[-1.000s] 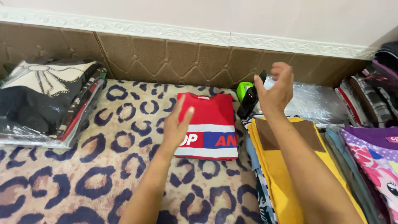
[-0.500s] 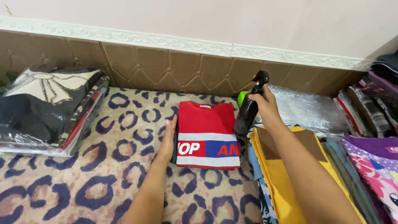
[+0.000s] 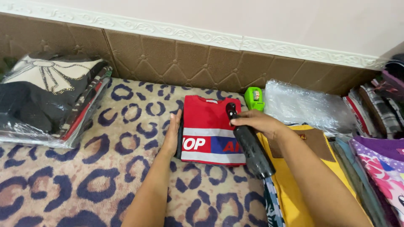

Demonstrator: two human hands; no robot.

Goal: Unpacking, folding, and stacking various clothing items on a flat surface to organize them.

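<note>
red shirt (image 3: 212,130) lies folded, left hand (image 3: 171,135) flat against its edge, fingers straight, right hand (image 3: 256,122) gripping a black bottle (image 3: 249,143) over it.

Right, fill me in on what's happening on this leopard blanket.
A person is working over a folded red shirt that lies on the leopard-print blanket. The left hand rests flat against the shirt's left edge. The right hand holds a black bottle, tilted over the shirt's right side. A green tape dispenser sits behind, clear plastic bags and folded clothes lie to the right, and bagged garments are stacked at left.
</note>
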